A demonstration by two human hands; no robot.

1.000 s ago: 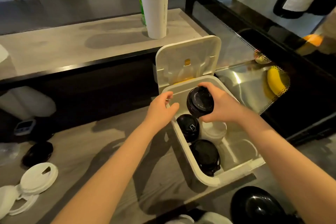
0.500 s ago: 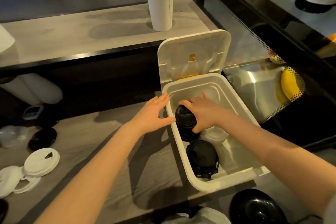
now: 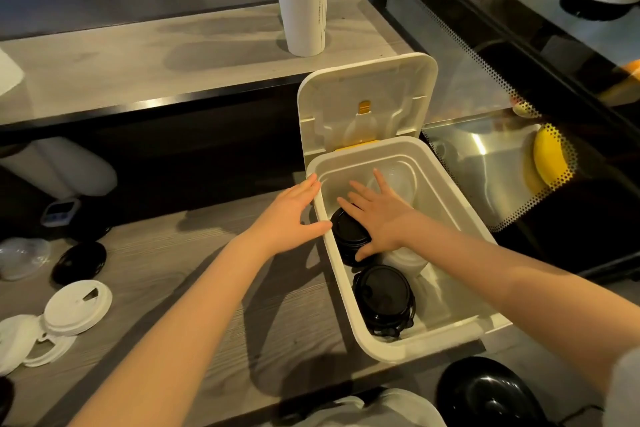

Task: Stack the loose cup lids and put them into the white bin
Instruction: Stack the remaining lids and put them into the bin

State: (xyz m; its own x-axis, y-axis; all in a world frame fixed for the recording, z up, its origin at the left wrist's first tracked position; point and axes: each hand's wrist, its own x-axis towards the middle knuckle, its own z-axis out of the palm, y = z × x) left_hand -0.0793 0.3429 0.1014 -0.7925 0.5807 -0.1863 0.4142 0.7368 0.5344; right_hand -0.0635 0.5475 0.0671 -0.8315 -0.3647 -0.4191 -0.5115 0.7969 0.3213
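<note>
your right hand (image 3: 381, 218) lies flat inside the white bin (image 3: 433, 340), fingers straight and spread, palm on top of a stack of black cup lids (image 3: 348, 236) by the bin's left wall, gripping nothing. your left hand (image 3: 287, 215) is flat too, fingers straight along the outside of the bin's left rim, thumb on the rim, bracing it. a second black stack (image 3: 384, 298) sits nearer the bin's front wall, with some white lids (image 3: 405, 260) in the bin just right of the pressed stack. the risk looks like off-centre pressure: it could tip the stack onto its neighbours and spill them. if the bracing hand slackens, the bin may skid. the bin's hinged cover (image 3: 367, 97) stands upright at its back and could drop on your fingers. loose white lids (image 3: 78, 310) and a black lid (image 3: 79, 262) wait well left of the bin.
</note>
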